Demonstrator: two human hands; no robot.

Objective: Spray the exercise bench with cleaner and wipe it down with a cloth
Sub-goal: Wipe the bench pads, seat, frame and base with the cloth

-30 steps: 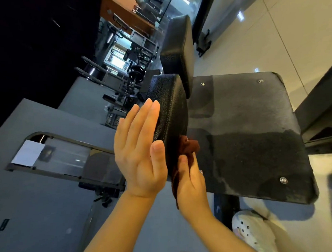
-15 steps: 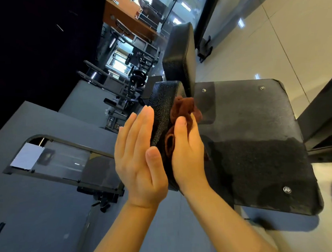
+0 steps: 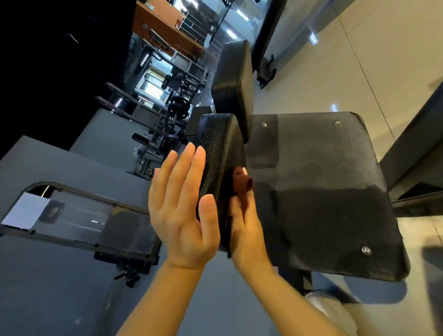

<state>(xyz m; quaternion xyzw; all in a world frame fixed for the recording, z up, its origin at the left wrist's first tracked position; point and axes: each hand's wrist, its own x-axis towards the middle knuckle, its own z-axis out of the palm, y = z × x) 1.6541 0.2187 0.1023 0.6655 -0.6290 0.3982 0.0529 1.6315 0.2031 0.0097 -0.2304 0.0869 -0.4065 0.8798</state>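
Wiping is under way on the exercise bench; the spraying step appears done, since no spray bottle is in view and neither hand holds one.

The right hand (image 3: 245, 225) holds a reddish-brown cloth (image 3: 242, 186) against the right face of the upright black pad (image 3: 220, 157). The hand is motion-blurred, so I cannot tell whether the fingers curl round the cloth or merely press it flat; a bunched end of cloth projects just above the fingertips. The left hand (image 3: 181, 207) is flat, fingers straight and together, palm resting on the opposite face of the same pad, directly across from the right grip. It grasps nothing and, in my judgement, braces the pad against the wiping pressure.

To the right of the right grip lies the large flat seat pad (image 3: 317, 189). Its near half is darker than the far half, with a fairly sharp boundary across it; this may be moisture from spray or wiping, or shadow, and cannot be settled here. A second upright pad (image 3: 233, 83) stands beyond the grips, untouched at this moment.

Assessment: task part-complete. The near upright pad is being treated. Whether the far upright pad and the lighter far half of the seat have been wiped cannot be confirmed; they should be counted as outstanding.
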